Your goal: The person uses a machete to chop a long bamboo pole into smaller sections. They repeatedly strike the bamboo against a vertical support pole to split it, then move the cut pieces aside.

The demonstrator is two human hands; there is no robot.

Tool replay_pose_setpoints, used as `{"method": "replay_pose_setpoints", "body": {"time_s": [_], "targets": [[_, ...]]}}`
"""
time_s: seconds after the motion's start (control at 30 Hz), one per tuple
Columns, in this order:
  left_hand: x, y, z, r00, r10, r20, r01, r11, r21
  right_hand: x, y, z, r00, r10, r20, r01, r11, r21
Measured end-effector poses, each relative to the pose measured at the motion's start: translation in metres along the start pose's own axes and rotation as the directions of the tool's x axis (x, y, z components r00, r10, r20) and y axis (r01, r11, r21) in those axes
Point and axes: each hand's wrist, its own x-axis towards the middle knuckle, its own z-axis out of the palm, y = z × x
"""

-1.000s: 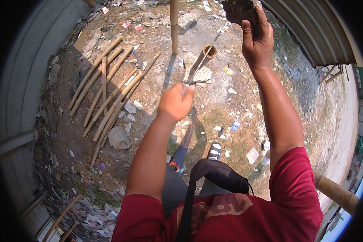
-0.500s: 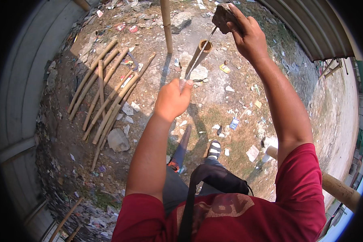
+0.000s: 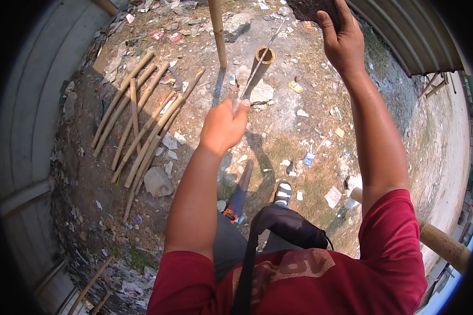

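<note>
My left hand (image 3: pixel 225 123) is closed round the handle of a long, thin knife (image 3: pixel 278 32), its blade seen nearly edge-on. The knife slants up and away across the mouth of an upright bamboo tube (image 3: pixel 259 68); I cannot tell whether it touches the rim. Beneath the tube lies a pale flat stone (image 3: pixel 263 94). At the top right, my right hand (image 3: pixel 347 44) grips a rough dark brown block (image 3: pixel 312 8), partly cut off by the picture's edge. The block is apart from the blade's tip.
Several cut bamboo poles (image 3: pixel 155 128) lie on the left. A bamboo post (image 3: pixel 218 37) stands beyond the tube. Near my feet is a handsaw (image 3: pixel 240 189) with an orange handle. Corrugated sheeting (image 3: pixel 404 31) borders the right, and litter and stones dot the ground.
My right hand has lifted the block up and to the right, away from the blade's tip. My left hand and the knife have stayed almost in place.
</note>
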Motion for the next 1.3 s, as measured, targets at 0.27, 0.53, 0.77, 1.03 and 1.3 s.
{"method": "replay_pose_setpoints", "body": {"time_s": [0.27,0.53,0.77,1.03,1.3], "targets": [[-0.004,0.009,0.024,0.99,-0.122,0.066,0.133,0.973,-0.187,-0.191,0.076,-0.122,0.723,0.687,0.079,-0.33,0.444,-0.833],[0.008,0.039,0.107,0.935,-0.212,0.283,0.339,0.769,-0.542,-0.193,-0.07,-0.036,0.402,0.578,0.71,-0.862,0.501,0.08],[0.013,0.048,0.087,0.962,-0.164,0.217,0.241,0.886,-0.396,-0.184,-0.069,0.02,0.409,0.807,0.426,-0.898,0.439,0.031],[-0.188,-0.202,-0.037,0.716,-0.654,0.243,0.635,0.466,-0.616,-0.181,-0.073,0.017,0.446,0.884,0.141,-0.865,0.466,-0.184],[-0.549,-0.416,-0.135,-0.202,-0.923,0.326,0.964,-0.246,-0.099,-0.149,-0.088,0.032,0.402,0.912,0.081,-0.883,0.409,-0.228]]}}
